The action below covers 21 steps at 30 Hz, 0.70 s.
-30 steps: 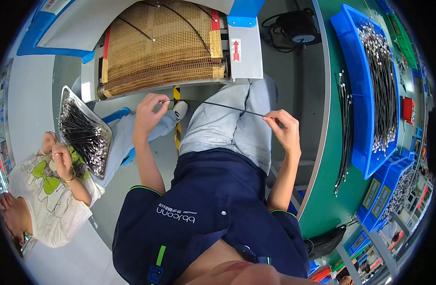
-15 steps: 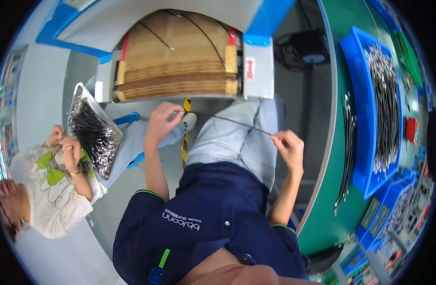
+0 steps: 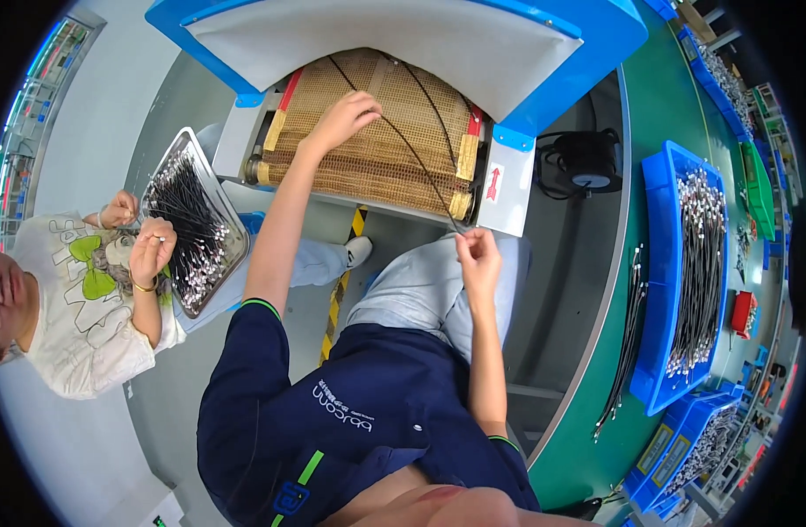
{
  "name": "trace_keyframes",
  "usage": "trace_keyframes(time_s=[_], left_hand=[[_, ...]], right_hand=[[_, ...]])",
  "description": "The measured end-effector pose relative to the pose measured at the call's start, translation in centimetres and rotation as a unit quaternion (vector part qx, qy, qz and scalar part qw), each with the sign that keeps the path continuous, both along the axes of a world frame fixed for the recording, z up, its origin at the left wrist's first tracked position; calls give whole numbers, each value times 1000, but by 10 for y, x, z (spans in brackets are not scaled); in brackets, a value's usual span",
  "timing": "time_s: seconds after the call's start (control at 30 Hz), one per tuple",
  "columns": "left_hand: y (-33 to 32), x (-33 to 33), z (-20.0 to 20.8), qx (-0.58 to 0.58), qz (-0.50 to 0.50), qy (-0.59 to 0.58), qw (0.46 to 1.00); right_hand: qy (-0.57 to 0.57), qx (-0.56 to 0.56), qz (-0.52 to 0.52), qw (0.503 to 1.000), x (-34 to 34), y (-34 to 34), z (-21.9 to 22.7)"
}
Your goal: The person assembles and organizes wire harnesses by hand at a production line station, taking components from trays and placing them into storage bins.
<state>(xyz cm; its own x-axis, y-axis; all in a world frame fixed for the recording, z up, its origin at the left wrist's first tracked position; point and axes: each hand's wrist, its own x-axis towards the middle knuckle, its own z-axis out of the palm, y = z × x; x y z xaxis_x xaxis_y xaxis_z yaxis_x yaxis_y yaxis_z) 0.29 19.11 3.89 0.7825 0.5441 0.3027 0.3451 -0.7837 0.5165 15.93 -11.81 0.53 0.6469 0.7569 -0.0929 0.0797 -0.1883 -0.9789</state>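
Note:
A thin black cable (image 3: 418,163) stretches between my two hands over the front part of a brown mesh conveyor belt (image 3: 333,149). My left hand (image 3: 346,121) pinches its upper end above the belt. My right hand (image 3: 480,256) pinches the lower end just off the belt's front right corner, near my knee. Another black cable (image 3: 435,104) lies lengthwise on the belt's right side. A further cable (image 3: 341,70) lies farther in, by the white hood curtain, and partly disappears behind my left hand.
At left, a co-worker holds a metal tray (image 3: 236,250) of black cables. On the green table (image 3: 587,395) at right are a blue bin (image 3: 651,307) full of cables and a loose cable bundle (image 3: 629,334). A blue-edged machine hood (image 3: 587,53) rises over the belt.
My left hand has moved forward over the belt, and my right hand has come inward and a little forward. The cable now slants across the belt instead of over my legs.

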Motion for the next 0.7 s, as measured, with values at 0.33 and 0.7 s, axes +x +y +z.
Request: trace_keyframes(time_s=[0.33, 0.7], left_hand=[[-57, 22, -13, -6, 97, -88, 991], [-175, -13, -25, -77, 67, -85, 991]], right_hand=[[206, 103, 8, 973, -15, 14, -19], [-211, -78, -149, 963, 71, -106, 133]])
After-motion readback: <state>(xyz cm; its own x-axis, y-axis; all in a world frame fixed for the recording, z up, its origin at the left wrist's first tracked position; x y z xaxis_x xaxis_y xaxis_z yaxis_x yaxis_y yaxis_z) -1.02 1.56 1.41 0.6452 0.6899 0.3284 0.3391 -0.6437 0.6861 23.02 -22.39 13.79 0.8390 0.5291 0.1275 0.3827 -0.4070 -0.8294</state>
